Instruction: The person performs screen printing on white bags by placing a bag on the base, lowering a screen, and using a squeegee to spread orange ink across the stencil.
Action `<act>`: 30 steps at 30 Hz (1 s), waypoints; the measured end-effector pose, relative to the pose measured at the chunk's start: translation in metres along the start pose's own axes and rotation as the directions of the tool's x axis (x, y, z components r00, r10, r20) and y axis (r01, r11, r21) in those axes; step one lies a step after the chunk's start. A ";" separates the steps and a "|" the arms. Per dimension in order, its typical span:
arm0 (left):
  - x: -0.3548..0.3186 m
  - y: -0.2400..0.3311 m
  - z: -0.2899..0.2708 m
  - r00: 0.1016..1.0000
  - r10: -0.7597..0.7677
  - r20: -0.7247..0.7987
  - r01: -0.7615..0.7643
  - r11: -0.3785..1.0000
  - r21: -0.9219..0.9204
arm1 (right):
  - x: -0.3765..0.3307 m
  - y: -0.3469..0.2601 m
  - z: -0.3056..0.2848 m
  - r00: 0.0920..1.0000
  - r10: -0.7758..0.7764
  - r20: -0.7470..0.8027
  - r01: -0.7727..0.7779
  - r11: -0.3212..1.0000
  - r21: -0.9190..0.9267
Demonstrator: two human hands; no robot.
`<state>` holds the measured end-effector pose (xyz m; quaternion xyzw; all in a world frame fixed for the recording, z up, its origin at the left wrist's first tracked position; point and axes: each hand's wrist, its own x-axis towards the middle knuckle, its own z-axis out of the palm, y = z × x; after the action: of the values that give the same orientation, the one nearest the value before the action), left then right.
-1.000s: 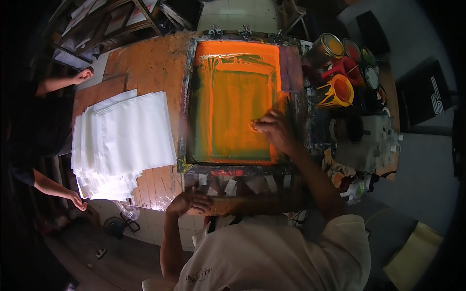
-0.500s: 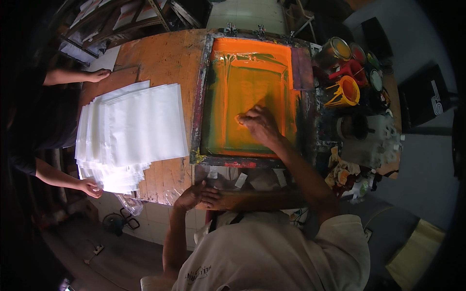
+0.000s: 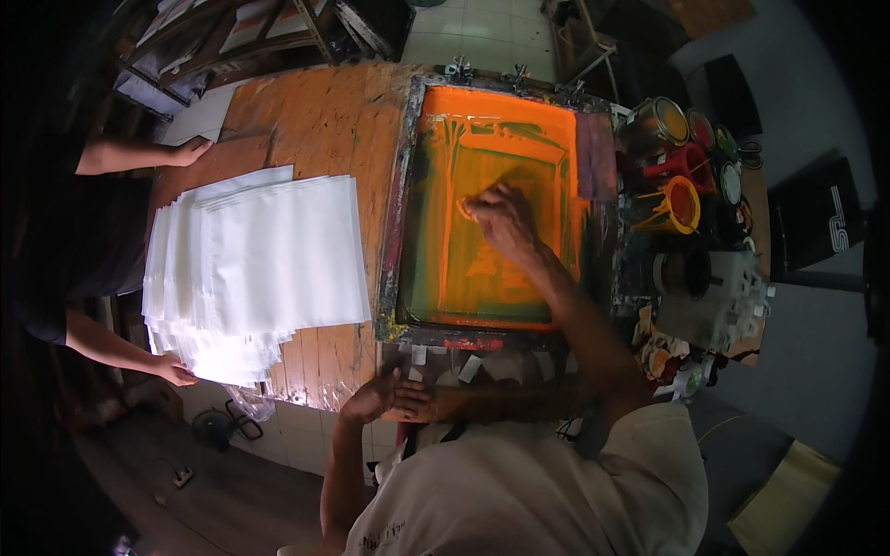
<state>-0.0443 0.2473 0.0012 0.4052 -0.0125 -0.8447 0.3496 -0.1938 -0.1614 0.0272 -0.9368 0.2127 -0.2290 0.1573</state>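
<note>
On the orange-inked printing screen (image 3: 491, 222) toward the tabletop's (image 3: 315, 120) far right, the right hand (image 3: 501, 218) presses with fingers curled closed. Left hand (image 3: 385, 397) rests open-fingered at the near edge, beside stacked white sheets (image 3: 269, 259).

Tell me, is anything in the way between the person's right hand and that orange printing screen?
Nothing visible is. The right hand lies directly on the orange mesh of the printing screen, fingers pressed to it near the middle. The paint cans stand off to the right, outside the frame. The left hand rests on the table edge below the screen.
</note>
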 end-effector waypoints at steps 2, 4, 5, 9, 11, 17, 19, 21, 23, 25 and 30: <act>0.001 -0.001 -0.001 1.000 -0.009 -0.006 0.009 1.000 -0.015 | 0.021 0.023 0.012 0.991 0.117 -0.069 -0.124 0.986 -0.113; 0.001 -0.001 -0.001 0.999 -0.033 -0.002 0.033 0.999 -0.029 | 0.039 0.030 0.028 0.971 0.206 -0.125 -0.228 0.951 -0.206; 0.001 0.000 0.000 1.000 -0.023 0.002 0.023 0.999 -0.023 | 0.047 0.030 0.036 0.961 0.236 -0.148 -0.267 0.931 -0.248; 0.000 0.006 0.004 0.999 -0.035 0.018 0.035 0.999 0.022 | 0.064 0.022 0.055 0.932 0.228 -0.282 -0.305 0.913 -0.271; -0.001 0.009 0.005 0.999 -0.049 0.011 0.049 0.998 0.047 | 0.054 0.029 0.047 0.922 0.315 -0.227 -0.370 0.889 -0.269; -0.002 0.010 0.004 0.994 0.025 0.102 -0.030 0.998 0.050 | -0.010 0.106 -0.009 0.923 0.243 -0.300 -0.352 0.846 -0.400; -0.002 0.009 0.004 0.992 0.062 0.109 -0.070 0.995 0.069 | -0.017 0.120 -0.015 0.929 0.258 -0.264 -0.327 0.907 -0.265; -0.002 0.008 0.004 1.000 -0.005 0.017 0.004 0.999 0.041 | -0.025 0.112 -0.021 0.950 0.234 -0.205 -0.279 0.933 -0.226; -0.001 0.007 0.003 1.000 -0.004 0.018 0.004 0.999 -0.035 | -0.038 0.088 -0.034 0.965 0.243 -0.098 -0.261 0.921 -0.289; 0.000 0.006 0.002 1.000 0.001 0.015 -0.001 1.000 0.004 | -0.071 0.043 -0.055 0.945 0.313 0.099 -0.271 0.914 -0.302; 0.001 0.004 -0.001 0.999 0.023 0.042 -0.023 1.000 -0.014 | -0.144 -0.034 -0.084 0.940 0.181 0.291 -0.179 0.983 -0.031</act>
<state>-0.0419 0.2443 0.0013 0.3847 -0.0190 -0.8490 0.3617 -0.3406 -0.0804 0.0596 -0.9373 0.2723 -0.0721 0.2051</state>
